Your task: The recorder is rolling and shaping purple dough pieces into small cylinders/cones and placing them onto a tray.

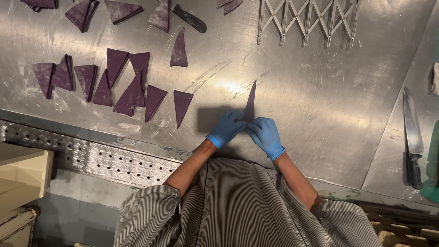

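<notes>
Here the step in hand appears to be shaping a single purple dough triangle [250,101] on the steel table [320,105]. The left hand [225,128] and the right hand [265,135], both in blue gloves, pinch the wide base of the triangle between closed fingertips; its narrow tip points away from the person. Judged from this grip, the next move calls for an even pull or roll from the base, keeping the thin tip flat on the table.

Reference positions, relative to the held triangle:
- Left of it: a group of cut dough triangles [132,82].
- Beyond it, to the right: an expanding multi-wheel cutter [306,20].
- Far right: a black-handled knife [413,137].

The triangle's base is hidden under the fingers (whether it is folded or rolled cannot be told). Further pieces and the cutter are cut off at the top edge.
</notes>
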